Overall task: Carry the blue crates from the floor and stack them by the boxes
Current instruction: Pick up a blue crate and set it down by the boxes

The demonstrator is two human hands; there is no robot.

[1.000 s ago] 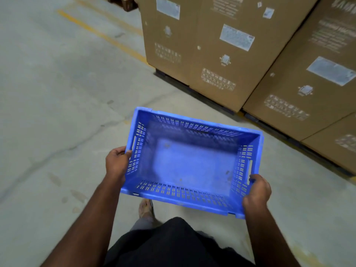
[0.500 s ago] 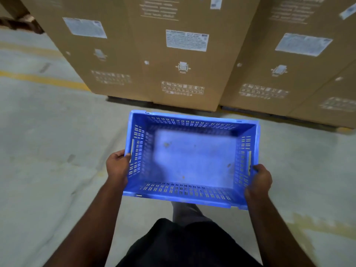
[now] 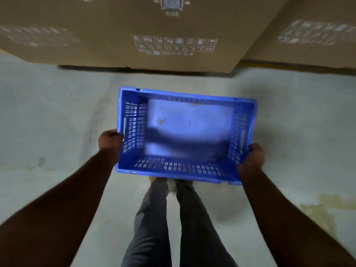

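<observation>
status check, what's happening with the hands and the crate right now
Left hand and right hand grip the short ends of the empty blue slotted plastic crate. Crate held above the concrete floor, facing the brown cardboard boxes. Nothing in between.

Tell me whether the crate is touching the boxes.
Apart. The head view shows a strip of bare floor between the crate and the boxes.

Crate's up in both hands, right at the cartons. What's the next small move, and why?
Probably lower it straight down onto the bare floor in front of the cardboard boxes. The blue crate is held level and empty, left hand and right hand gripping its ends, and no stacked crate shows here.
</observation>
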